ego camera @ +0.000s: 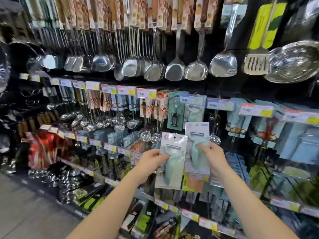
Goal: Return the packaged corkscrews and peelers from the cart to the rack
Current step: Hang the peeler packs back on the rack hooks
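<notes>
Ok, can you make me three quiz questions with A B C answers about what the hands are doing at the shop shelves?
1. Where is the packaged corkscrew?
A. hanging on the rack above the hands
B. on the floor
C. in the left hand

2. What colour are the peelers being held?
A. red
B. pale green
C. black

3. What is each hand doing?
A. holding one peeler pack
B. hanging empty
C. pushing a cart

Answers: A, the packaged corkscrew hangs on the rack; B, both peelers have pale green handles; A, the left hand grips the left peeler pack and the right hand grips the right peeler pack.
</notes>
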